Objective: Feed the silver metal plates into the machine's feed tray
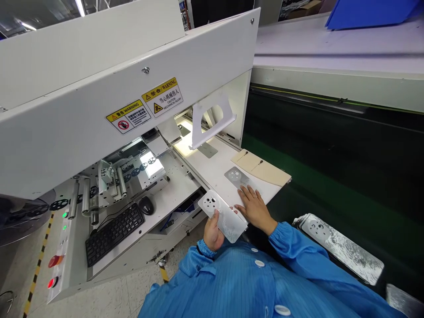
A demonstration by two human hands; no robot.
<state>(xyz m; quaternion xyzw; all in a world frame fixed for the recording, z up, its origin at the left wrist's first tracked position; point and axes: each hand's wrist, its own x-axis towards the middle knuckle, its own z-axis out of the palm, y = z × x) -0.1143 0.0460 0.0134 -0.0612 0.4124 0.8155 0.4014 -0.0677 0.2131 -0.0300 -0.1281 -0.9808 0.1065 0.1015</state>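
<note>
My left hand (212,233) is closed round the lower end of a silvery phone back cover (222,215) with camera holes, held tilted over the front edge of the white machine shelf (218,170). My right hand (253,206) lies flat on the shelf, fingers stretched out, its fingertips touching a second grey cover (236,176) that lies there. Both sleeves are blue.
A white machine hood with yellow warning labels (162,96) hangs over the shelf. A white bracket (212,118) stands at the shelf's back, a beige pad (261,169) to the right. Black keyboard (114,232) and mouse (146,205) sit lower left. More covers (341,247) lie on the dark green conveyor (331,176).
</note>
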